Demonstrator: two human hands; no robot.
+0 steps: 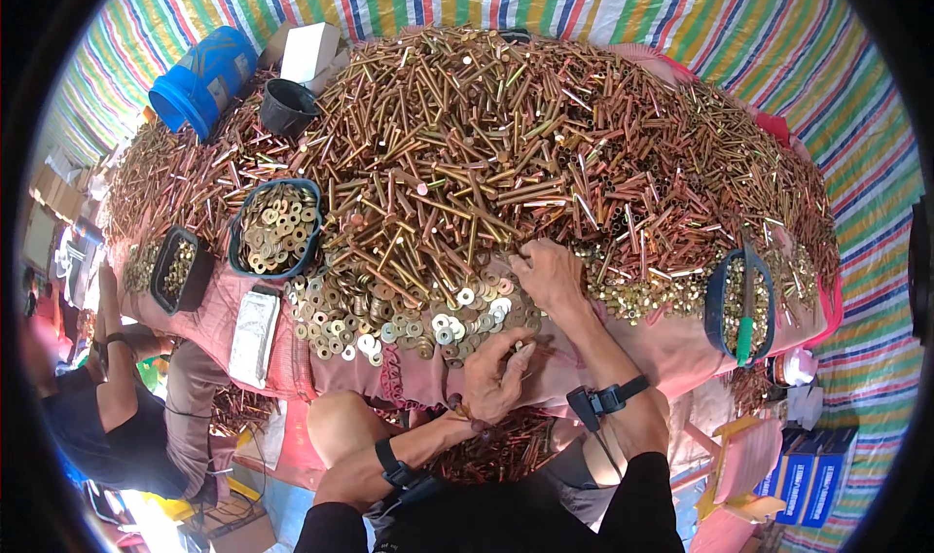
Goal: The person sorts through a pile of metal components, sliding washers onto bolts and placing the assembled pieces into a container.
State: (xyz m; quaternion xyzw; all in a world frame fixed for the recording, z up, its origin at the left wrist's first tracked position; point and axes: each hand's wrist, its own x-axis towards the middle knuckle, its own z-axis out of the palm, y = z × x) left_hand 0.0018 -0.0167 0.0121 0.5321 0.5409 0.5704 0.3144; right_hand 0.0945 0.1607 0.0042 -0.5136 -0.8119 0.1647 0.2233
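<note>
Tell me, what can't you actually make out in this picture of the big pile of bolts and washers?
Head view only:
- What the left hand pinches: curled fingers hide it.
- What the right hand touches: its palm covers the bolts.
- The black cup's contents: too dark.
- The co-worker at the left: cut off by the rim.
- The washers: too small to count.

The heap of long brass bolts (pixel 467 144) fills nearly the whole table and blocks any reach across the middle. A spread of washers (pixel 399 324) covers the near edge beside the left hand (pixel 496 373) and right hand (pixel 550 273). Bare pink cloth (pixel 671 344) on the near right gives open room. A bowl of washers (pixel 277 227), a black tray (pixel 180 269) and a blue tub (pixel 741 305) crowd both sides.
</note>
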